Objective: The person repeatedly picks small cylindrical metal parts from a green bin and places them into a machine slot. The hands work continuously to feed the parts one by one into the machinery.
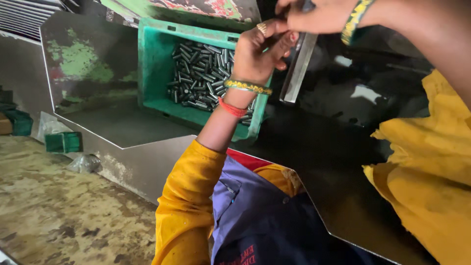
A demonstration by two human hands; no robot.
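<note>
My left hand (259,53), with a ring and bangles at the wrist, is raised above a green plastic crate (153,68). The crate holds several short grey metal pins (196,73). The hand's fingers are curled, their tips against the upper part of a long grey metal bar (296,73). The bar hangs slanting down over the crate's right edge. My right hand (314,17), with a yellow-green bangle, grips the bar's top end at the frame's upper edge. The two hands touch there. Whether my left fingers pinch a pin is hidden.
The crate sits on a dark, shiny metal bench (338,147) with an angled steel edge. A worn green-painted panel (83,64) stands to its left. Small green boxes (64,142) and a plastic bag (84,163) lie on the stained floor (59,211) at the left.
</note>
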